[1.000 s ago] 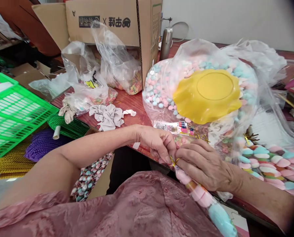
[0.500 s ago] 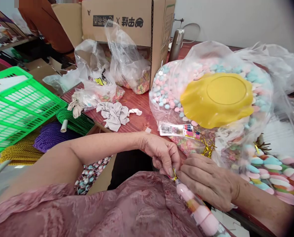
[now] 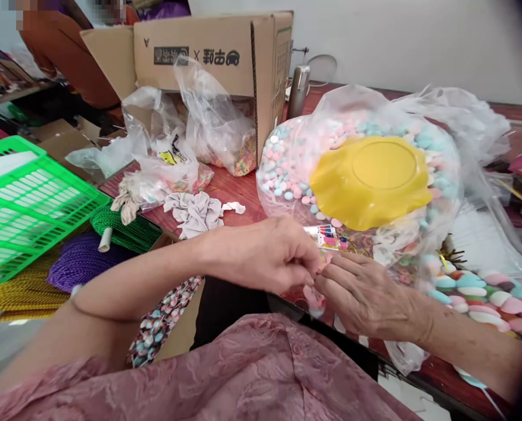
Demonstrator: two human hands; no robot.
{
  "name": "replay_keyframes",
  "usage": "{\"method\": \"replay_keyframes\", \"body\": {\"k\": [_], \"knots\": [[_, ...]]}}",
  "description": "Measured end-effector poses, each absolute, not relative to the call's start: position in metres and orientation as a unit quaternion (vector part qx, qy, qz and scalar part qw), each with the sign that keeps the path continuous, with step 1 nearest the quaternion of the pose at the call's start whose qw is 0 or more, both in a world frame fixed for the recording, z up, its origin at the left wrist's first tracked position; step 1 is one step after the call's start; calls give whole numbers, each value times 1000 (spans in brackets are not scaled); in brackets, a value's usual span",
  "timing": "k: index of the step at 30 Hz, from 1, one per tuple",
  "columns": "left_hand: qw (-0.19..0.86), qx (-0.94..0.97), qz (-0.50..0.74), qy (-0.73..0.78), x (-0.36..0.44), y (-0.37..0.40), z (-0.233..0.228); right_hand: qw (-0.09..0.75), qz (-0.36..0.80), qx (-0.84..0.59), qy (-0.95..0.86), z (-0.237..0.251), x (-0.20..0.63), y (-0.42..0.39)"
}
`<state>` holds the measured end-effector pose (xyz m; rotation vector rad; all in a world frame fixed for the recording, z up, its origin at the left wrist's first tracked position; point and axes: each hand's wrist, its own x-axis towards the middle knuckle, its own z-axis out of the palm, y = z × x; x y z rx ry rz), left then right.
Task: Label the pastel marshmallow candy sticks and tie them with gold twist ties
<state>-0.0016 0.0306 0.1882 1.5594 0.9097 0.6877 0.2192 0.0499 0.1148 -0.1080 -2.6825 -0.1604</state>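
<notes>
Both hands meet at the near edge of the table (image 3: pixel 238 190); the left hand (image 3: pixel 272 254) and the right hand (image 3: pixel 366 292) pinch together on a small pink candy packet (image 3: pixel 313 297), which hangs just below the fingertips, over the lap; most of the packet is hidden, so its full length cannot be told. The step in hand appears to be closing or tying off the packet end; the next move would call for a firm pinch by one hand while the other works the end, with both kept close together. Beyond the hands lies a large clear bag of pastel candies (image 3: pixel 287 169) with a yellow dish (image 3: pixel 370 181) on top; a cardboard box (image 3: pixel 208 52) stands behind; a green basket (image 3: pixel 28 199) sits to the left.
</notes>
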Motion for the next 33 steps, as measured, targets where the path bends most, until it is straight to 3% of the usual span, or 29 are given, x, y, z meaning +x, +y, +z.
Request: {"method": "replay_keyframes", "body": {"k": [3,6,8,11,13,15,19,22,25,28,31,33], "knots": [[556,725,240,327,-2,7,183,270,-49,-121,-954,115,218,48],[527,778,165,299,3,0,146,330,52,-209,-919,111,210,38],[513,756,217,345,7,6,116,349,206,-271,-873,105,200,27],[530,631,382,418,11,18,88,310,480,-329,-752,93,185,11],[543,542,459,448,11,20,82,291,566,-342,-691,83,178,6],[566,490,484,453,9,15,80,323,546,-360,-684,75,176,7],[648,501,427,383,5,-4,72,410,374,-373,-743,67,178,12],[634,540,425,353,3,-13,63,438,325,-364,-755,64,176,11],[535,580,466,400,1,-15,57,446,414,-377,-698,60,170,8],[319,699,473,431,-5,-14,53,424,616,-389,-538,56,165,6],[79,795,440,411,-11,-13,47,349,794,-361,-341,53,160,3],[-16,818,417,395,-14,-14,43,294,847,-339,-284,52,156,-2]]}}
